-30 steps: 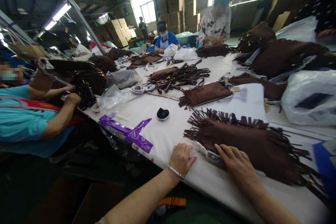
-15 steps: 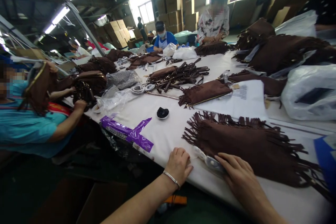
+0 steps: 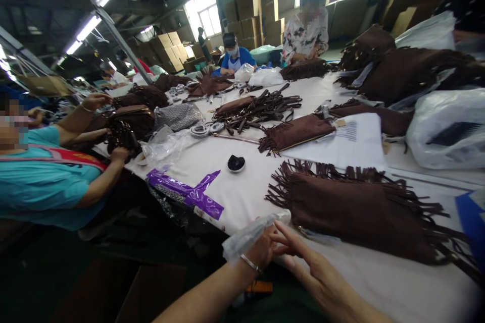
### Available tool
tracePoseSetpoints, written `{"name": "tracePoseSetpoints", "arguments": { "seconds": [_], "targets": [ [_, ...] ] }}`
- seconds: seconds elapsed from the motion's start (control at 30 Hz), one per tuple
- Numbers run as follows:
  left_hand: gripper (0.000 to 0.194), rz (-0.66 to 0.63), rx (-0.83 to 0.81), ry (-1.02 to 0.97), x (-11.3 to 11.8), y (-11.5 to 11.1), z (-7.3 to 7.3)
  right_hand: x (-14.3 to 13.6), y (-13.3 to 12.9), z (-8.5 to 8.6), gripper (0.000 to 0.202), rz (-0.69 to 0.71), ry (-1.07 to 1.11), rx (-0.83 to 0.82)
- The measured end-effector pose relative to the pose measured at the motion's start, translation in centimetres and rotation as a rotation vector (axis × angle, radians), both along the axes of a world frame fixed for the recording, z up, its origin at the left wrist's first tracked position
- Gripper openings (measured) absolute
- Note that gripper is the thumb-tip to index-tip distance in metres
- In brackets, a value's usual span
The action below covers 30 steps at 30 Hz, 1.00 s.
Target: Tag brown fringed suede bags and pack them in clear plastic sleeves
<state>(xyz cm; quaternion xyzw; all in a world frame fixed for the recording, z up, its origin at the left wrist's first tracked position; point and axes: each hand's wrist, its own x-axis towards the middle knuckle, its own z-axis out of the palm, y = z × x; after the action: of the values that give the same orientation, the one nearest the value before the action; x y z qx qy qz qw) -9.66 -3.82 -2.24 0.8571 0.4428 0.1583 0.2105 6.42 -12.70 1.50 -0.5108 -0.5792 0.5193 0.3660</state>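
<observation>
A strip of clear plastic wrap [image 3: 252, 234] lies over the back of my left hand [image 3: 262, 252], which has a bracelet at the wrist. The plastic partly hides the fingers of that hand. My right hand [image 3: 303, 257] is beside it, fingers apart and stretched toward the plastic; its fingertips meet the left hand. Just beyond them a brown fringed bag [image 3: 352, 212] lies flat on the white table [image 3: 242, 186], with a bit of clear plastic [image 3: 322, 236] at its near edge.
Purple tape [image 3: 189, 194] crosses the table's near edge. Behind it stand a small dish with black pieces [image 3: 236, 163], a smaller fringed bag [image 3: 299, 133] and a heap of dark straps [image 3: 257, 111]. A person in a turquoise shirt [image 3: 49, 176] works at the left.
My right hand has moved left from the bag's edge to my left hand. Clear plastic now lies over my left hand. The person at the left no longer holds up a brown bag.
</observation>
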Motion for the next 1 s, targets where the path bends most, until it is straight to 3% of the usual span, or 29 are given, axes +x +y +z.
{"name": "tracePoseSetpoints", "arguments": {
  "seconds": [0.13, 0.27, 0.37, 0.43, 0.53, 0.57, 0.63, 0.73, 0.87, 1.0],
  "targets": [
    [0.008, 0.03, -0.084, -0.127, -0.3, -0.6, 0.3, 0.3, 0.6, -2.4, 0.039, -0.111, -0.142, -0.075],
    [0.009, 0.185, -0.54, -0.408, 0.3, -0.9, 0.3, -0.3, 1.3, -3.4, 0.038, -0.083, 0.094, -0.173],
    [0.016, 0.193, -0.806, -0.574, 0.8, -0.9, 0.4, -1.2, 1.2, -3.7, 0.036, -0.076, 0.26, -0.205],
    [0.022, 0.159, -0.731, -0.557, 0.5, -0.4, 0.9, -0.9, 1.0, -3.9, 0.037, -0.117, 0.276, -0.289],
    [0.018, 0.056, -0.243, -0.347, -0.6, 1.2, 1.6, 2.2, 1.3, -3.3, 0.04, -0.147, 0.105, -0.333],
    [0.019, 0.015, -0.089, -0.241, -1.0, 1.8, 1.7, 3.7, 1.7, -2.9, 0.038, -0.159, -0.042, -0.285],
    [0.032, -0.045, 0.059, -0.008, -1.7, 2.8, 1.6, 6.9, 2.6, -2.3, 0.031, -0.209, -0.462, -0.107],
    [0.029, -0.038, 0.018, 0.247, -2.0, 3.2, 1.0, 10.3, 3.2, -2.6, 0.04, -0.304, -1.0, 0.23],
    [0.017, 0.032, -0.257, 0.215, -1.6, 2.0, 0.8, 11.2, 1.9, -5.5, 0.054, -0.183, -1.207, 0.502],
    [0.036, 0.03, -0.846, -0.097, -0.5, 0.7, 1.4, 11.4, 0.4, -8.1, 0.049, -0.104, -1.261, 0.61]
  ]
}}
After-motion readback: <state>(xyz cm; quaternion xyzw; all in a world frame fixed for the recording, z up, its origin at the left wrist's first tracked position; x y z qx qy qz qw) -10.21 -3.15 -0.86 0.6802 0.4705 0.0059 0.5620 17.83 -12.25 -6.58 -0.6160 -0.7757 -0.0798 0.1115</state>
